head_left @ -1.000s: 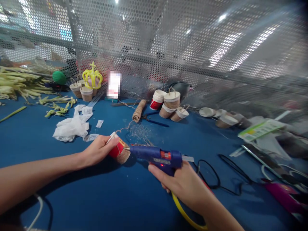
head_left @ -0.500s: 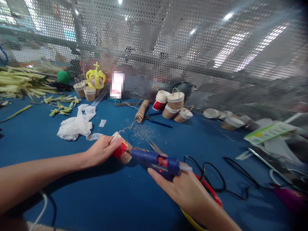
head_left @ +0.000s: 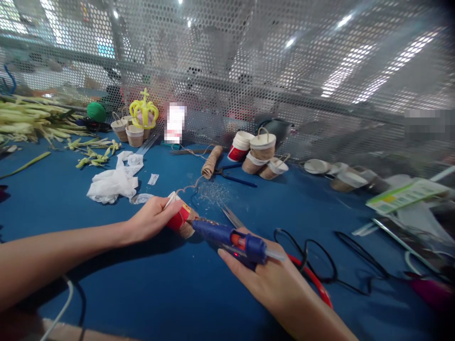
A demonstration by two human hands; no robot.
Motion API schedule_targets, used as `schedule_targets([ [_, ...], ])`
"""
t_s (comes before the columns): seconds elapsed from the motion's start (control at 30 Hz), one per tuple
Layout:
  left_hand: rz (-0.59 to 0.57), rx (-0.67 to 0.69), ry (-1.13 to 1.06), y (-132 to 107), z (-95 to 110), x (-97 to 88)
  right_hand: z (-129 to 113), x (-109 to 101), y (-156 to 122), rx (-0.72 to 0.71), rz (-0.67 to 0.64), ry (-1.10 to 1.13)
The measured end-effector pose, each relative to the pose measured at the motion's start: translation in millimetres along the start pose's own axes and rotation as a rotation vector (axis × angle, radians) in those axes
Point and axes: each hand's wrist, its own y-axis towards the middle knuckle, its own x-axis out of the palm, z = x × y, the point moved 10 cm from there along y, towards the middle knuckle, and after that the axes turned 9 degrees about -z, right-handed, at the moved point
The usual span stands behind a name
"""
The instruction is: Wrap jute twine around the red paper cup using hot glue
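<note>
My left hand is closed round the rim end of a red paper cup, which lies tilted with its base toward the right. Twine covers the base end of the cup, and a loose strand runs from it to a roll of twine. In my right hand is a blue hot glue gun, with a clear glue stick out of its back and a small red light lit. The gun's nozzle is at the twine-wrapped part of the cup; whether it touches I cannot tell.
Scissors lie just beyond the glue gun, and dark-handled pliers beside the twine roll. Twine-wrapped cups stand behind. White lace lies at left. Black cable loops at right. A perforated metal screen closes the back.
The whole view has shifted slightly. Both hands keep their holds, and the glue gun's nozzle stays by the cup's twine with little movement.
</note>
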Motion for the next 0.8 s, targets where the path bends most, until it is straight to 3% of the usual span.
schedule_targets([
  [0.33,-0.001,0.011,0.011,-0.2,3.7,-0.4,-0.1,-3.1,0.9,-0.007,0.05,-0.02],
  [0.8,-0.005,0.024,0.023,-0.9,5.4,0.1,-1.5,-2.8,3.1,0.025,-0.006,0.017],
])
